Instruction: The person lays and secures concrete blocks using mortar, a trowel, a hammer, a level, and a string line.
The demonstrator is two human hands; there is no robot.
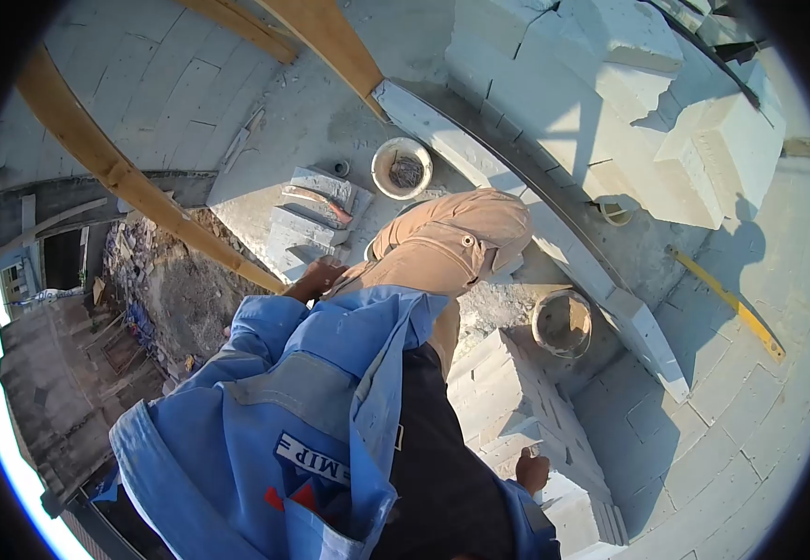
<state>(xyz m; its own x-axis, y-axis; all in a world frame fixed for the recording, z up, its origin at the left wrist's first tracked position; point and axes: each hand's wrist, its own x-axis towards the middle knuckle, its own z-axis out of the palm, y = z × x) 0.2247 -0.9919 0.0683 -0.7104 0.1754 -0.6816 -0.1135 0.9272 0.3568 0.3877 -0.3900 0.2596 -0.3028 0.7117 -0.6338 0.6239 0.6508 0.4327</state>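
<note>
My right hand (532,470) is at the top of a stack of white blocks (507,387), its fingers curled over the edge of a white block (568,509). Beside my bent knee in tan trousers (442,238), my left hand (316,277) is low and in shadow; its fingers are too dark to make out. Just beyond it lie several grey-white block pieces (297,233), with a thin curved tool with a reddish end (321,199) on top. My blue jacket (265,411) hides much of both arms.
A low row of white blocks (554,224) runs diagonally past my knee. Buckets stand at its near side, one pale (389,189) and one grey (545,341). A yellow level (732,303) lies beyond. Wooden beams (134,187) cross the left, above a drop to rubble (185,275).
</note>
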